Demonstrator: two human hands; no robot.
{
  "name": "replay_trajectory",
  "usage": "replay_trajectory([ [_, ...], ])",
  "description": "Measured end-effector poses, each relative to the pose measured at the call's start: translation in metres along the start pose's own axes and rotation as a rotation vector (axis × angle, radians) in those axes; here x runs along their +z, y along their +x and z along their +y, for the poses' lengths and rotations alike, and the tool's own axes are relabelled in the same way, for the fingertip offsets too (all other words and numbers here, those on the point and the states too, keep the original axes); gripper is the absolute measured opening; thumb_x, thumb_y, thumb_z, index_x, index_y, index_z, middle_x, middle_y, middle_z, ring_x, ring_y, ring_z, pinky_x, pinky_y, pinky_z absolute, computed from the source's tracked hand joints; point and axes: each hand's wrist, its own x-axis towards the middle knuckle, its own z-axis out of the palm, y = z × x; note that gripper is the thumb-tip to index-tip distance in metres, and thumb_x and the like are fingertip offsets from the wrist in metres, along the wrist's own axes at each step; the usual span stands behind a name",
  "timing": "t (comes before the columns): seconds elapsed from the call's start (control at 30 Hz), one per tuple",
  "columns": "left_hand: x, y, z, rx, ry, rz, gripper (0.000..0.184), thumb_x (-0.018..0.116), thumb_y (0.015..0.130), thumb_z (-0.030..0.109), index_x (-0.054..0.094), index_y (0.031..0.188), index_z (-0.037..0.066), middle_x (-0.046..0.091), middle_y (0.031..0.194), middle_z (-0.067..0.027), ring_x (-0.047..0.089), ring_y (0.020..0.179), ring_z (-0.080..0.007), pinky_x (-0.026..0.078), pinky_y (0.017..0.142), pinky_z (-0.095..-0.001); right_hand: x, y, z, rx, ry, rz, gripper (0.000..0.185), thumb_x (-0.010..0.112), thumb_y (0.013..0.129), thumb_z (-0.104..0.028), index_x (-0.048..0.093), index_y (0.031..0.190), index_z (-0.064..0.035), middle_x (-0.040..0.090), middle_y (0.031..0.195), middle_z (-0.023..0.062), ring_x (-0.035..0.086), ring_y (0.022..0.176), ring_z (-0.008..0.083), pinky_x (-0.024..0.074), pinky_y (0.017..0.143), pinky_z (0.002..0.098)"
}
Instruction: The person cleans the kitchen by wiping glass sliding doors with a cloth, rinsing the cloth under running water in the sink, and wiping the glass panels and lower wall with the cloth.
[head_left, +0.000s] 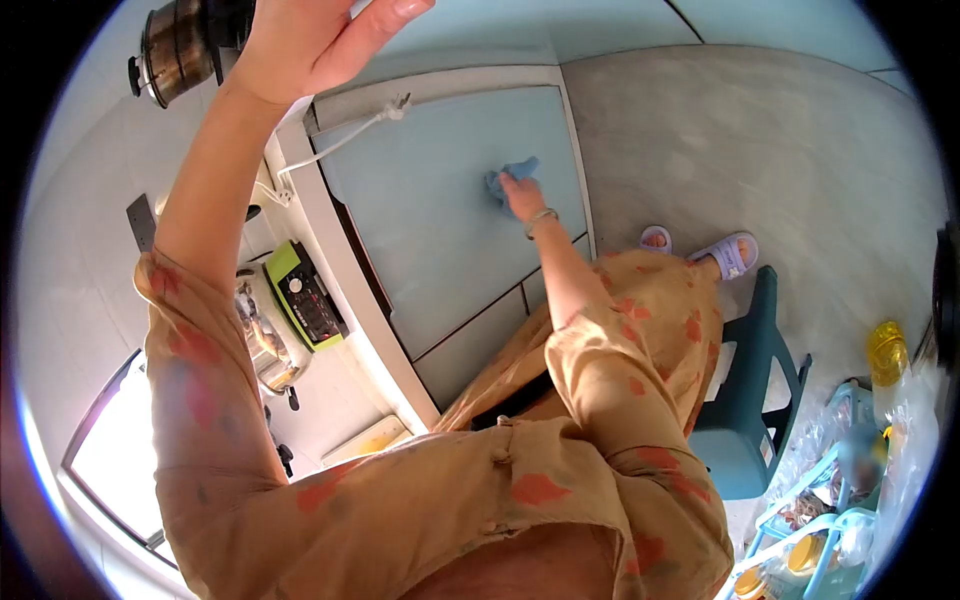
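My right hand (pixel 524 198) is closed around a crumpled blue cloth (pixel 512 180) and presses it against a pale blue cabinet door (pixel 440 210). A bracelet (pixel 541 220) circles that wrist. My left hand (pixel 305 45) is raised at the top edge of the view, its thumb stretched out. Its other fingers are mostly cut off by the frame, and I see nothing held in it. Close beside that hand is a brownish metal pot (pixel 178 52). A white power cord with a plug (pixel 396 107) hangs over the counter edge in front of the door.
On the white counter (pixel 375 355) stands a green-and-black appliance (pixel 305 297) with a glass bowl. A teal plastic stool (pixel 745 430) is behind me at the right. Beyond it, a light blue rack (pixel 822 520) holds jars and bags, near a yellow oil bottle (pixel 887 352). Grey floor (pixel 700 130) surrounds purple sandals (pixel 728 256).
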Motion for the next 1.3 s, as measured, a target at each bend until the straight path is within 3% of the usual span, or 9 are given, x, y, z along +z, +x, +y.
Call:
replay_trajectory([
  [0.17,-0.004,0.004,0.004,-0.025,-0.053,0.011,0.054,0.042,0.092,0.040,0.055,0.117,-0.005,0.019,0.144,-0.0311,0.018,0.136,-0.0411,0.015,0.108,-0.0446,0.060,-0.012,0.008,-0.134,-0.412,-0.015,0.067,0.040,0.090,-0.049,0.054,0.110,0.0130,0.044,0.125,0.0339,0.046,0.114,0.0436,0.0376,0.096,0.0437],
  [0.37,-0.020,0.020,0.025,-0.210,-0.042,-0.059,0.049,0.041,0.093,0.039,0.057,0.119,0.001,0.028,0.145,-0.0209,0.025,0.135,-0.0371,0.019,0.108,-0.0456,0.057,-0.078,0.054,0.118,0.017,-0.177,0.057,0.040,0.093,-0.043,0.048,0.120,0.0068,0.051,0.125,0.0218,0.053,0.109,0.0340,0.0396,0.095,0.0408],
  [0.43,-0.025,0.023,0.035,-0.270,-0.069,-0.081,0.047,0.041,0.093,0.039,0.057,0.120,0.003,0.028,0.145,-0.0192,0.024,0.135,-0.0366,0.019,0.108,-0.0452,0.029,-0.114,0.035,0.301,1.085,-0.217,0.044,0.040,0.095,-0.038,0.052,0.116,-0.0005,0.056,0.117,0.0132,0.055,0.104,0.0275,0.0411,0.094,0.0383],
  [0.53,-0.037,0.031,0.042,-0.330,-0.126,-0.078,0.045,0.040,0.093,0.037,0.056,0.123,0.007,0.028,0.146,-0.0144,0.019,0.138,-0.0345,0.017,0.109,-0.0447,-0.041,-0.178,-0.015,-0.003,1.330,-0.396,0.039,0.040,0.095,-0.037,0.053,0.114,-0.0063,0.057,0.114,0.0087,0.054,0.104,0.0272,0.0409,0.096,0.0407],
  [0.6,-0.044,0.039,0.043,-0.361,-0.066,-0.128,0.045,0.043,0.091,0.036,0.052,0.126,0.008,0.030,0.145,-0.0122,0.031,0.131,-0.0356,0.028,0.104,-0.0446,-0.082,-0.227,-0.056,-0.072,1.325,-0.290,0.040,0.040,0.095,-0.038,0.053,0.116,-0.0062,0.056,0.115,0.0085,0.052,0.108,0.0274,0.0388,0.099,0.0425],
  [0.67,-0.032,0.035,0.039,-0.337,-0.099,-0.032,0.042,0.051,0.086,0.027,0.052,0.127,0.019,0.030,0.146,-0.0071,0.023,0.136,-0.0296,0.020,0.110,-0.0469,-0.114,-0.274,-0.082,-0.149,1.316,-0.180,0.042,0.041,0.094,-0.039,0.052,0.117,-0.0061,0.055,0.117,0.0084,0.051,0.111,0.0276,0.0366,0.101,0.0442],
  [0.87,-0.051,0.042,0.044,-0.404,-0.166,-0.140,0.039,0.057,0.080,0.008,0.056,0.119,0.015,0.027,0.147,-0.0094,0.019,0.137,-0.0323,0.018,0.110,-0.0470,-0.177,-0.413,-0.126,-0.590,1.454,-0.122,0.047,0.042,0.092,-0.037,0.046,0.126,-0.0047,0.048,0.128,0.0150,0.040,0.124,0.0369,0.0232,0.109,0.0501],
  [0.97,-0.058,0.047,0.044,-0.356,-0.223,-0.111,0.036,0.055,0.080,0.005,0.058,0.114,0.012,0.027,0.146,-0.0135,0.021,0.135,-0.0387,0.018,0.108,-0.0528,-0.187,-0.481,-0.121,-0.737,1.445,0.108,0.045,0.038,0.094,-0.035,0.047,0.126,-0.0035,0.047,0.131,0.0153,0.041,0.123,0.0340,0.0245,0.108,0.0489],
  [1.3,-0.054,0.047,0.036,-0.040,-0.120,-0.106,0.035,0.033,0.095,0.037,0.054,0.107,0.011,0.023,0.144,-0.0276,0.018,0.133,-0.0492,0.021,0.102,-0.0584,-0.101,-0.631,-0.037,-1.308,1.651,0.618,0.040,0.037,0.096,-0.031,0.050,0.120,-0.0018,0.054,0.122,0.0134,0.049,0.115,0.0312,0.0322,0.104,0.0474],
])
